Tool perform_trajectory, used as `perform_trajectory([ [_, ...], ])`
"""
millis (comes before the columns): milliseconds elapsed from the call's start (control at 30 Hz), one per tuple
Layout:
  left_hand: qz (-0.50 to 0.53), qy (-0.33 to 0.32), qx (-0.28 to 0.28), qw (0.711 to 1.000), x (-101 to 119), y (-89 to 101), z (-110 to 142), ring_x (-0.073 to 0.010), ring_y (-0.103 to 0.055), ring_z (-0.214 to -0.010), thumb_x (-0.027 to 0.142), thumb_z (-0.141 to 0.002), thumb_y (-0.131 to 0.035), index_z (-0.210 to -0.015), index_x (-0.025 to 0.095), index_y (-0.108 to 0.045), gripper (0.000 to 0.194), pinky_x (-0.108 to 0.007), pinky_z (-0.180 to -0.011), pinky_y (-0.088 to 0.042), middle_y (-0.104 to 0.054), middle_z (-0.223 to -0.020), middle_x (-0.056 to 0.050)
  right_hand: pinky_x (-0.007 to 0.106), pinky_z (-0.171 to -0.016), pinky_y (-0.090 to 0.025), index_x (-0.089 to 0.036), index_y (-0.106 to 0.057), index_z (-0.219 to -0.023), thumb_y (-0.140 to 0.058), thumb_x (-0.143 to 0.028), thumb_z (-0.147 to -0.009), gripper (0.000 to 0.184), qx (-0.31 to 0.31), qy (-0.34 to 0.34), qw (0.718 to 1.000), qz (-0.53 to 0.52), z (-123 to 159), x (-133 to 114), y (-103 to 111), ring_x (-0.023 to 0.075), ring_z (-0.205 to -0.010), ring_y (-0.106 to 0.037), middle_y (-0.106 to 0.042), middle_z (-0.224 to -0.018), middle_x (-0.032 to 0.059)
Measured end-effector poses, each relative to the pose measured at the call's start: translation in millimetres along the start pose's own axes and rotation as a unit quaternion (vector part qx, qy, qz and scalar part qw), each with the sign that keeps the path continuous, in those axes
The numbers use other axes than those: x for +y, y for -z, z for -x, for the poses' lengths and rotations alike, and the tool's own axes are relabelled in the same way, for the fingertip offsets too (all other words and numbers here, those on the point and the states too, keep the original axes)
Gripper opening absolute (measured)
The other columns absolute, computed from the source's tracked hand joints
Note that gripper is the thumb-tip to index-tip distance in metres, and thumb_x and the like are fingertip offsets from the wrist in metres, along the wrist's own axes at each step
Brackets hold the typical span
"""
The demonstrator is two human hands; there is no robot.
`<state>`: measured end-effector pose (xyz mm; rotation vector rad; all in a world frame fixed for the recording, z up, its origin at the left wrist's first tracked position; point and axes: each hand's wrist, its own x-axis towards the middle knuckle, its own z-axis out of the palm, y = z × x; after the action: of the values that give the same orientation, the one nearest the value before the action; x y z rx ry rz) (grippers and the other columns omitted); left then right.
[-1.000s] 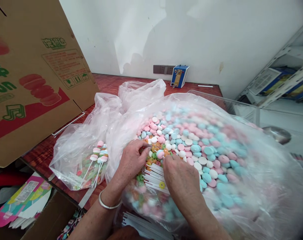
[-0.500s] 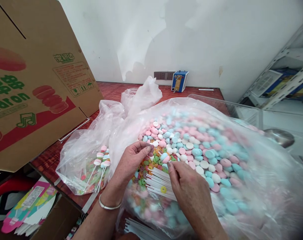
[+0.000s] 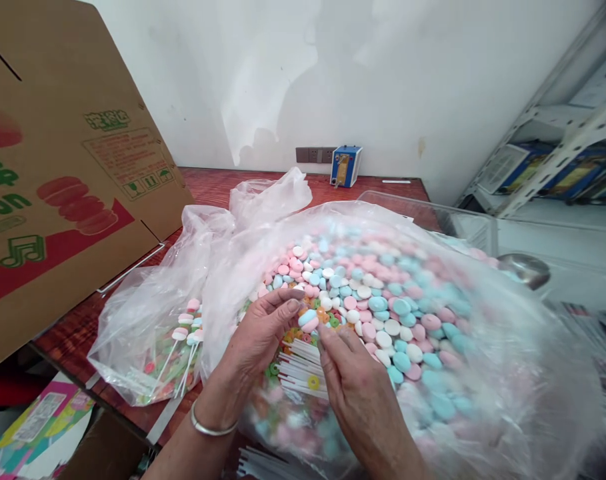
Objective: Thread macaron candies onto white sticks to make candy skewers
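Note:
My right hand [image 3: 355,370] pinches a candy stick by its lower end. Blue and pink marshmallow pieces [image 3: 309,321] are threaded on it. My left hand [image 3: 263,327], with a metal bangle at the wrist, is closed at the stick's tip; its thumb and forefinger pinch a small ring candy, mostly hidden. Both hands are over a big clear plastic bag [image 3: 523,373] full of pink, white and blue marshmallow pieces [image 3: 383,323]. Coloured ring candies [image 3: 273,369] and a bundle of white sticks [image 3: 300,365] lie under my hands.
Several filled candy sticks [image 3: 180,333] lie on a smaller plastic bag [image 3: 127,333] at left. A large cardboard box [image 3: 77,153] stands beyond it. A blue device [image 3: 346,167] is by the wall, a metal bowl [image 3: 525,269] and shelving [image 3: 557,153] at right.
My left hand brought a dark ring candy up from the pile to the stick's tip. My right hand still holds the stick, now closer to the left. The view has shifted slightly.

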<state>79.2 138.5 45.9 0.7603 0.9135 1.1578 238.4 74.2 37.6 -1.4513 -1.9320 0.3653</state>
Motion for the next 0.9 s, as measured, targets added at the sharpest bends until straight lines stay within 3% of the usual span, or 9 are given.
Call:
perform_trajectory([
  [100,-0.027,0.019,-0.030,0.999,-5,-4.2,4,-0.0144,-0.063,-0.074,0.037,-0.067,-0.088,-0.085,0.016,-0.077,0.030,-0.025,-0.070,-0.052,-0.072,-0.082,-0.005,0.025,-0.065,-0.049,-0.023,-0.066,-0.117,-0.037,-0.023,-0.103,0.032,0.002,-0.043,0.999,-0.015,9,6,1,0.0174,-0.077,-0.067,-0.070,-0.090,0.0047],
  [267,-0.073,0.028,-0.061,0.995,-22,-15.9,12,-0.0120,-0.061,-0.072,0.038,-0.075,-0.082,-0.078,0.017,-0.076,0.022,-0.022,-0.071,-0.048,-0.071,-0.077,-0.002,0.024,-0.056,-0.040,-0.021,-0.054,-0.073,-0.037,-0.023,-0.102,0.034,0.057,-0.046,0.997,-0.008,18,10,-5,0.0144,-0.060,-0.057,-0.059,-0.068,0.0005],
  [400,-0.136,0.009,-0.051,0.989,-23,-22.5,11,-0.0133,-0.062,-0.074,0.041,-0.078,-0.079,-0.075,0.018,-0.074,0.024,-0.023,-0.070,-0.047,-0.072,-0.078,-0.001,0.024,-0.057,-0.038,-0.021,-0.053,-0.075,-0.034,-0.023,-0.102,0.033,0.051,-0.048,0.997,-0.014,8,10,-6,0.0145,-0.061,-0.056,-0.060,-0.071,0.0008],
  [500,-0.246,-0.024,-0.053,0.968,-12,-20.2,-3,-0.0170,-0.065,-0.074,0.046,-0.085,-0.069,-0.079,0.018,-0.075,0.029,-0.026,-0.069,-0.049,-0.072,-0.078,-0.002,0.025,-0.059,-0.037,-0.021,-0.055,-0.074,-0.037,-0.025,-0.102,0.033,0.019,-0.068,0.997,-0.022,-13,16,0,0.0148,-0.065,-0.057,-0.061,-0.073,0.0007],
  [567,-0.359,-0.089,-0.022,0.929,-2,-17.6,-19,-0.0203,-0.068,-0.079,0.042,-0.092,-0.060,-0.085,0.019,-0.076,0.029,-0.030,-0.074,-0.051,-0.074,-0.081,-0.004,0.025,-0.059,-0.035,-0.021,-0.056,-0.073,-0.043,-0.024,-0.099,0.029,0.020,-0.101,0.995,0.006,-33,24,4,0.0152,-0.065,-0.055,-0.061,-0.071,0.0001],
  [667,-0.521,-0.229,0.044,0.821,7,-16.1,-46,-0.0232,-0.068,-0.092,0.024,-0.092,-0.056,-0.093,0.020,-0.077,0.021,-0.035,-0.086,-0.050,-0.075,-0.092,-0.007,0.027,-0.063,-0.034,-0.019,-0.060,-0.082,-0.052,-0.020,-0.093,0.015,0.048,-0.132,0.988,0.056,-61,35,5,0.0177,-0.074,-0.057,-0.063,-0.079,0.0022],
  [767,-0.625,-0.287,0.031,0.725,6,-17.4,-65,-0.0243,-0.065,-0.094,0.014,-0.086,-0.059,-0.089,0.018,-0.075,0.017,-0.037,-0.087,-0.049,-0.071,-0.092,-0.009,0.027,-0.063,-0.033,-0.018,-0.063,-0.093,-0.055,-0.020,-0.091,0.008,0.052,-0.135,0.987,0.067,-79,42,-5,0.0192,-0.081,-0.057,-0.065,-0.090,0.0051],
  [833,-0.657,-0.287,0.012,0.697,1,-18.4,-71,-0.0244,-0.063,-0.092,0.010,-0.082,-0.061,-0.086,0.018,-0.072,0.015,-0.038,-0.085,-0.050,-0.068,-0.093,-0.009,0.027,-0.061,-0.031,-0.017,-0.063,-0.096,-0.056,-0.019,-0.091,0.009,0.050,-0.138,0.987,0.068,-84,45,-12,0.0190,-0.079,-0.057,-0.064,-0.094,0.0063],
  [900,-0.662,-0.291,0.009,0.691,-2,-18.9,-70,-0.0248,-0.061,-0.094,0.007,-0.080,-0.061,-0.084,0.018,-0.070,0.014,-0.038,-0.085,-0.049,-0.067,-0.095,-0.009,0.026,-0.059,-0.031,-0.017,-0.064,-0.097,-0.055,-0.017,-0.091,0.010,0.051,-0.140,0.987,0.061,-84,46,-16,0.0186,-0.077,-0.056,-0.063,-0.096,0.0074],
])
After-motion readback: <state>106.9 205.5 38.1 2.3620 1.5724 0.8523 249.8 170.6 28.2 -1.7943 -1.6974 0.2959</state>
